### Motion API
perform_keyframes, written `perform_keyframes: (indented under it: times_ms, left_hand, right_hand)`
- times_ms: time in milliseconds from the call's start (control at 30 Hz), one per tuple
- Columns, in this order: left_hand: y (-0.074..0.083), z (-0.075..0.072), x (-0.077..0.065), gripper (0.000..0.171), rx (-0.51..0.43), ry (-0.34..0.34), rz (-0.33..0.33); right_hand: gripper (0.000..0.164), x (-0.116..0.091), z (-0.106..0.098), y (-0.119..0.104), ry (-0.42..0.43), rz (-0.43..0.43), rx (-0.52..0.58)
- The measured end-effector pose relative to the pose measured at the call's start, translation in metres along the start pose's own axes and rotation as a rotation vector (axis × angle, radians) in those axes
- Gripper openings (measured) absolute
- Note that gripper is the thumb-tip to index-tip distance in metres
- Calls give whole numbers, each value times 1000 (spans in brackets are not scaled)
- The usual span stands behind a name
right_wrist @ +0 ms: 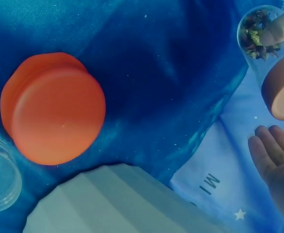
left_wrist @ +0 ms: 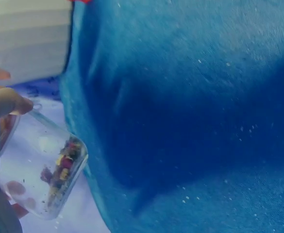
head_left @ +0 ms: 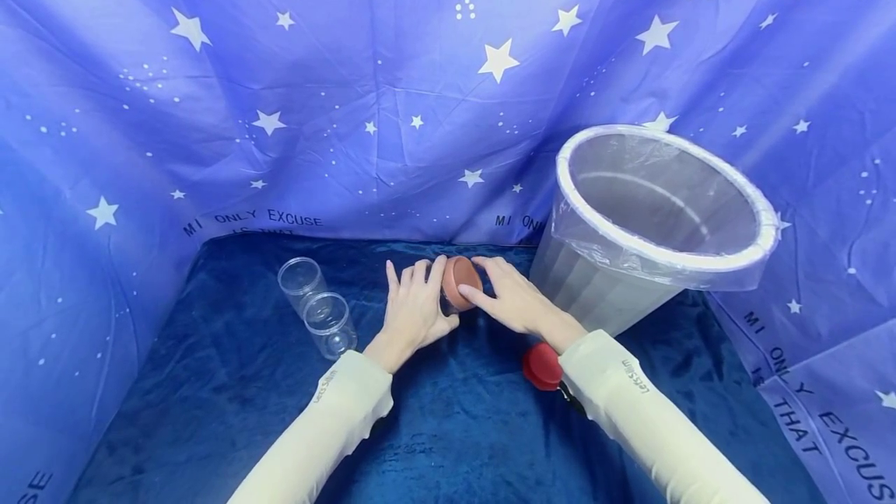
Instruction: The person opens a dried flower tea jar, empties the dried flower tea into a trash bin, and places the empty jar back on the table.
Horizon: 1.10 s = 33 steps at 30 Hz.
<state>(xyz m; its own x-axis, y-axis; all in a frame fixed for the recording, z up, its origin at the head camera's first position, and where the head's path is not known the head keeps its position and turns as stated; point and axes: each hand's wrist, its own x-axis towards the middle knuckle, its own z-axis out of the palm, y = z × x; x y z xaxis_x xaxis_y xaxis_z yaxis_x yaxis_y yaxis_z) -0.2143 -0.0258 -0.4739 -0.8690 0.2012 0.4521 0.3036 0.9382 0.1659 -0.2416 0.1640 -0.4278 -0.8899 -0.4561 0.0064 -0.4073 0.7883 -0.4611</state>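
"Holding what in the left hand [head_left: 414,309]?"
"A clear jar [left_wrist: 37,155], tilted, left of the lined bin [head_left: 588,282], dried flower bits [left_wrist: 62,170] inside."
"And with the right hand [head_left: 514,302]?"
"Spread wide at the jar's brown lid [head_left: 460,282]."
"Elsewhere?"
"Two more clear jars [head_left: 343,334], left; a red lid [head_left: 542,366], right."

My left hand [head_left: 418,308] grips a jar [head_left: 445,305] while my right hand [head_left: 516,300] is at its brown lid [head_left: 462,274]. Left of the jar stand two clear cups [head_left: 330,316]; right of it, a bin [head_left: 605,294] and, nearer me, a red disc [head_left: 541,366].
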Motion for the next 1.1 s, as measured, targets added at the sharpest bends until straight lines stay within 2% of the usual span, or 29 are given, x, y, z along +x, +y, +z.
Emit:
perform_keyframes:
  times_ms: [133, 233, 400, 733, 933, 1100]
  left_hand:
    - [8, -5, -4, 97, -30, 41, 24]
    - [14, -8, -7, 95, -84, 82, 41]
    - [23, -14, -9, 93, -139, 171, 68]
    - [19, -18, -16, 92, -143, 294, 141]
    - [15, -18, -21, 91, -140, 319, 182]
    - [12, -20, -25, 97, -111, 290, 233]
  right_hand:
    - [73, -3, -1, -2, 25, -25, 12]
    - [78, -7, 1, -5, 47, -11, 15]
    - [82, -13, 1, -8, 97, -10, 18]
    - [67, -20, -7, -16, 193, -101, 117]
    - [64, -21, -7, -17, 202, -107, 125]
    - [58, -24, -6, -15, 211, -106, 145]
